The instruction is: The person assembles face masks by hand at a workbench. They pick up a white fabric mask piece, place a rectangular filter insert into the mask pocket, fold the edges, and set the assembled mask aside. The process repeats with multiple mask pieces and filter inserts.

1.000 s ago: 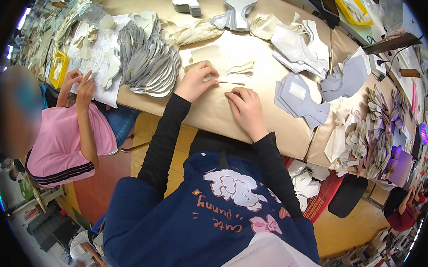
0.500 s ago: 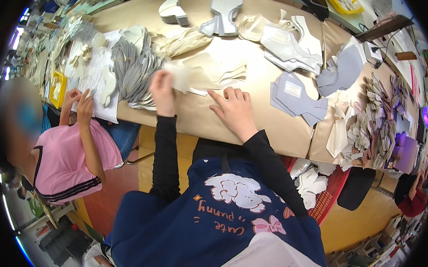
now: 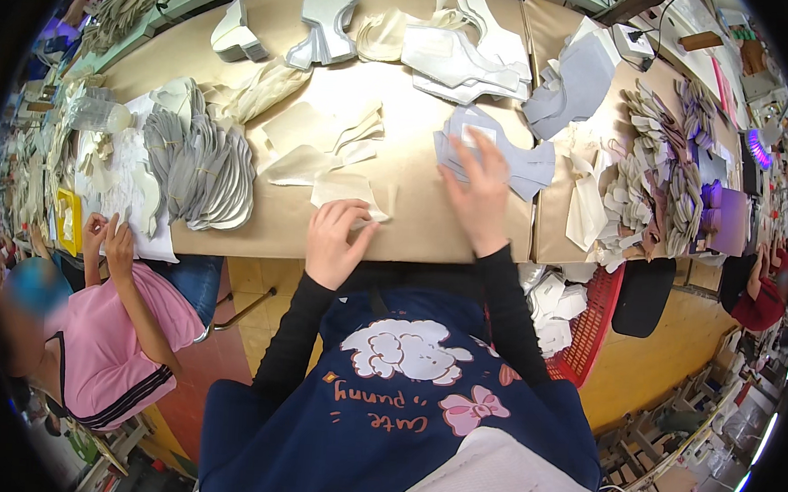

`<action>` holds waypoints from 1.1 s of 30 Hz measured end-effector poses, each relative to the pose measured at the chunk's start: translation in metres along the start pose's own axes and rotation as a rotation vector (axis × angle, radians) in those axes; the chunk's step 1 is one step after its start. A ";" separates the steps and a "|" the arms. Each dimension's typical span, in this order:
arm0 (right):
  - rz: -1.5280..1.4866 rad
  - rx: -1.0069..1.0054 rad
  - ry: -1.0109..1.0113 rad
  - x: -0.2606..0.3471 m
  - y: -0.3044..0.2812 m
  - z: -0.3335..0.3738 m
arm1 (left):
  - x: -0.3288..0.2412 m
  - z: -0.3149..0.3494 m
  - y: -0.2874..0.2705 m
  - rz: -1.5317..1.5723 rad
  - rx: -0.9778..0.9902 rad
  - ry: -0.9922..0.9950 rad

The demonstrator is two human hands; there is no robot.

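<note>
Near the table's front edge, my left hand rests with bent fingers on the near edge of a cream sheet piece. Its thumb stands apart from the fingers. A narrow pale strip sticks up at the right of that piece. Farther back lie loose cream pieces, thin and wrinkled. To the right, my right hand reaches over a fanned stack of grey-blue cut pieces, fingers apart and slightly blurred. Its fingertips overlap a white rectangular patch on the top piece; whether they touch it I cannot tell.
Bundled grey pieces lie at the left, beside a person in pink. White cut stacks and grey stacks line the far side. Small pieces heap at the right. A red basket stands below the table edge.
My left hand has come down from the left, and the cream piece it held up is on the table. My right hand has moved right to the grey-blue stack. The view has shifted right.
</note>
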State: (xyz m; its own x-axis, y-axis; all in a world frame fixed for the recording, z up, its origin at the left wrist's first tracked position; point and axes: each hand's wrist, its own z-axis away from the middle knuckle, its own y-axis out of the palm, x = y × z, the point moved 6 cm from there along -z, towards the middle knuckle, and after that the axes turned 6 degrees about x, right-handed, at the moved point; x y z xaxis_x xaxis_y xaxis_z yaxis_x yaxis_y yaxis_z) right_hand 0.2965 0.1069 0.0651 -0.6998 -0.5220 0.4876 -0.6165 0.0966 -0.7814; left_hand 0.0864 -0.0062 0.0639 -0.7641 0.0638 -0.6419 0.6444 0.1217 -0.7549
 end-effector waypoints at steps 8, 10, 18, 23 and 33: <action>0.084 0.179 -0.061 -0.050 -0.008 0.003 | 0.027 0.003 -0.013 -0.049 -0.125 -0.068; 0.028 0.099 -0.078 -0.049 -0.015 0.003 | 0.031 0.001 -0.020 -0.160 -0.126 -0.003; -0.057 0.168 -0.286 0.009 -0.029 0.045 | 0.045 -0.005 -0.030 0.282 0.083 -0.203; -0.204 0.423 -0.254 0.039 -0.026 0.060 | 0.023 -0.008 -0.081 0.416 0.172 -0.063; -0.738 0.415 0.189 0.049 -0.054 0.035 | -0.043 -0.013 -0.016 0.664 0.158 -0.022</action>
State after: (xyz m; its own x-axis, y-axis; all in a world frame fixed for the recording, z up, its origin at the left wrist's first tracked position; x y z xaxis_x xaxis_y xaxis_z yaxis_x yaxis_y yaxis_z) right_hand 0.3081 0.0464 0.1174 -0.2440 -0.1761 0.9536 -0.7810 -0.5472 -0.3009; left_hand 0.1092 0.0017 0.1052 -0.2055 0.0547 -0.9771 0.9743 -0.0828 -0.2095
